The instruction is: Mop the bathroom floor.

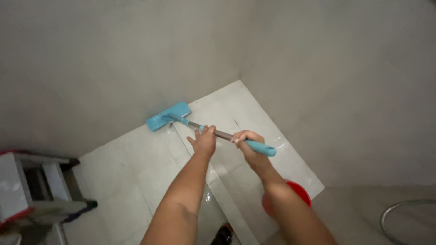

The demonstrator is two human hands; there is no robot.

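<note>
A flat mop with a light blue head (pixel 168 116) rests on the white tiled floor (pixel 131 159), right against the base of the grey wall. Its grey metal pole runs back toward me and ends in a light blue grip (pixel 262 147). My left hand (pixel 204 139) is closed around the pole's middle. My right hand (pixel 245 138) grips the pole just ahead of the blue end grip. Both forearms reach forward from the bottom of the view.
Two grey walls meet in a corner (pixel 240 68) beyond the mop. A red bucket (pixel 299 193) sits on the floor, partly hidden behind my right forearm. A white and red stepladder (pixel 27 190) stands at the left. A curved hose (pixel 399 213) lies at the lower right.
</note>
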